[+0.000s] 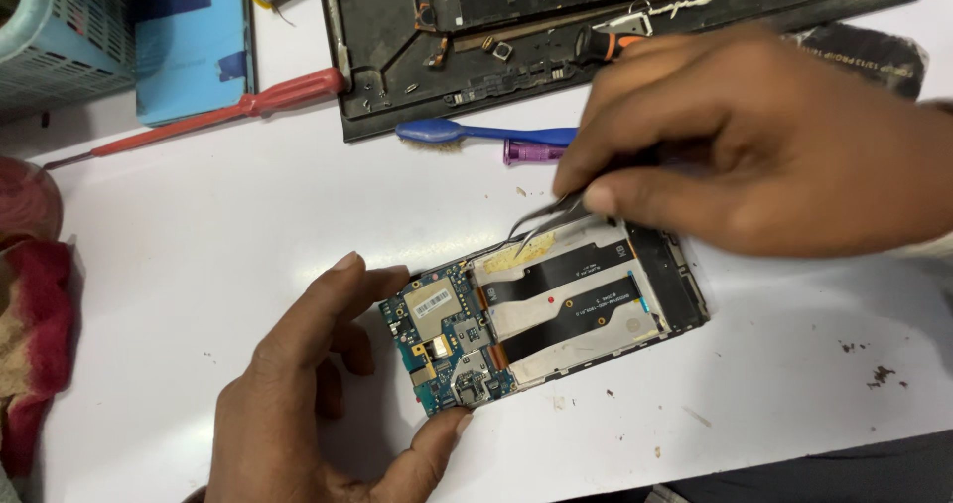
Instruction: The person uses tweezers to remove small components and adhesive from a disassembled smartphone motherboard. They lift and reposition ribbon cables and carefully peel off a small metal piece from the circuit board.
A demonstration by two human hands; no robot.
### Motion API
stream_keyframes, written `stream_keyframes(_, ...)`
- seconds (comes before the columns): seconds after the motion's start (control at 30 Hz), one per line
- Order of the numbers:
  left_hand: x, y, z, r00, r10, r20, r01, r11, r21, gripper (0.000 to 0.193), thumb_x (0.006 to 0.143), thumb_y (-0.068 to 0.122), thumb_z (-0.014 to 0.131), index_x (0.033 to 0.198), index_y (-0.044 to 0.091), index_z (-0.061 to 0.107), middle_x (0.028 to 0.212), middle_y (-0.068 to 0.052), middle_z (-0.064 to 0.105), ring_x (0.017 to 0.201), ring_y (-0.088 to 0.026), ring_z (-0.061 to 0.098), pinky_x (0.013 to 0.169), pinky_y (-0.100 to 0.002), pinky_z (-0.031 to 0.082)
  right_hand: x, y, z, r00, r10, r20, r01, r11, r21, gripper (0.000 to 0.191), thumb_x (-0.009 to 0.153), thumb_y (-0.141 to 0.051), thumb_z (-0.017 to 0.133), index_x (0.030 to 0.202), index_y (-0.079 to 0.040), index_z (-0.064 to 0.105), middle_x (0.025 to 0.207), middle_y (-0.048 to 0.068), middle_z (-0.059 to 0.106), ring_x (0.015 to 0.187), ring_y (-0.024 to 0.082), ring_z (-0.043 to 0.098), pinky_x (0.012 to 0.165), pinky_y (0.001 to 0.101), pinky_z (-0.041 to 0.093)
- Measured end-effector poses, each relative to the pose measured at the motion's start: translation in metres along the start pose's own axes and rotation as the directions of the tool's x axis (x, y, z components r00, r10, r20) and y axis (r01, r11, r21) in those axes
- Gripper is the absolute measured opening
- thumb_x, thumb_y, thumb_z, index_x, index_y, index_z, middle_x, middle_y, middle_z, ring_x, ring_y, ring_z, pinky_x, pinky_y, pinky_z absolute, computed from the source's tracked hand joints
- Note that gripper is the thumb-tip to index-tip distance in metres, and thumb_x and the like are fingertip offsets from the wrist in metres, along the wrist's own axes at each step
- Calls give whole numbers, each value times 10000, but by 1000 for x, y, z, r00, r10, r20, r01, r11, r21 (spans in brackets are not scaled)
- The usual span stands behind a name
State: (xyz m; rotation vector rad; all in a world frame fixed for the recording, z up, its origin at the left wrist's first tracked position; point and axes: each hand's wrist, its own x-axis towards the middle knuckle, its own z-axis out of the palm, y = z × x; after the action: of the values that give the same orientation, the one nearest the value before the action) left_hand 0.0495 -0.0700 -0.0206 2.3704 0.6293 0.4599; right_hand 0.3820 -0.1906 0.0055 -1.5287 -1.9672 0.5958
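White bench fills most of the view; specks of debris on its right part. At the top edge, a large dark opened device chassis lies flat, small parts and screws scattered in it. Top left: a light blue plastic basket, a blue flat box beside it. A red cloth bunched at the left edge.

Right hand comes in from the right, fingers pinched together on metal tweezers; the tips point down-left and touch the upper edge of the opened phone, at a yellowish patch. Left hand steadies the phone's left end: thumb against the lower corner, index finger along the upper corner, fingers clamped on the phone's sides.

The phone lies tilted on the bench, centre of view, back cover off: blue-green circuit board at the left end, black flex ribbons across a pale metal plate.

Red-handled screwdriver lies diagonally at upper left. Blue toothbrush just below the chassis, a small purple tool just beside it, partly hidden by the right hand.
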Motion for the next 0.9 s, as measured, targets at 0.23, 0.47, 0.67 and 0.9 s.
stream_keyframes(0.23,4,-102,-24,1000,15,-19,-15,1000,-4,1058,696,354,915,1509,16,327,1301,-193,692,893,-143,715,622,-266,552,97,11,78,992,109,61,-104,991,-88,156,896,-207,713,995,-142,814,852,-44,733,852,147,599,684,324,490)
stream_keyframes(0.47,10,-112,-16,1000,15,-12,-15,999,-32,1049,688,335,916,1501,12,336,1307,-194,691,883,-142,715,620,-268,554,113,0,80,981,158,112,-147,984,-99,144,863,-217,728,939,-154,834,793,-61,760,824,133,618,621,329,498)
stream_keyframes(0.67,19,-115,-13,1000,-10,2,10,999,-42,1036,685,316,918,1488,3,343,1311,-204,684,888,-153,720,616,-279,566,115,17,80,982,141,122,-146,989,31,156,896,-200,718,977,-129,831,869,-49,728,870,127,605,699,315,478)
stream_keyframes(0.9,23,-126,2,1000,21,-16,-21,998,-56,1001,707,311,910,1492,19,361,1330,-192,692,889,-151,736,694,-291,591,106,45,88,975,165,149,-173,984,40,167,905,-202,718,998,-143,844,897,-54,734,899,127,604,708,307,484)
